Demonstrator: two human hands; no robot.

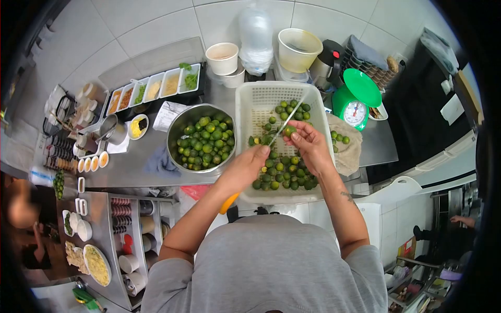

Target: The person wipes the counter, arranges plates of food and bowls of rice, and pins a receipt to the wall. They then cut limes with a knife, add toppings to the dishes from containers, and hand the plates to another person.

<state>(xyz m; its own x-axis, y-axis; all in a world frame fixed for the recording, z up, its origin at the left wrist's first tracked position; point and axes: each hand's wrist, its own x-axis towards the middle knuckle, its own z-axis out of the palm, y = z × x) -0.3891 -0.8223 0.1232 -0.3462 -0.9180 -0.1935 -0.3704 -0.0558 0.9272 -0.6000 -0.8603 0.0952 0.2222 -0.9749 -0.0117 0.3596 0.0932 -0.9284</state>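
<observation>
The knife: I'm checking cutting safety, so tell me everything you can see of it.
The knife has a long, thin, shiny metal blade and an orange handle whose end pokes out below the wrist. The left hand grips the handle; the blade slants up to the right over the white basket, meeting a lime held by the right hand.

Both arms reach forward, left hand (247, 166) clenched, right hand (308, 144) in pinching grip.

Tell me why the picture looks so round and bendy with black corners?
Head view: a fisheye lens curves the grey steel counter and blackens the corners; lighting is bright and even, with soft glare on the round steel bowl; the white plastic basket looks sharp.
</observation>
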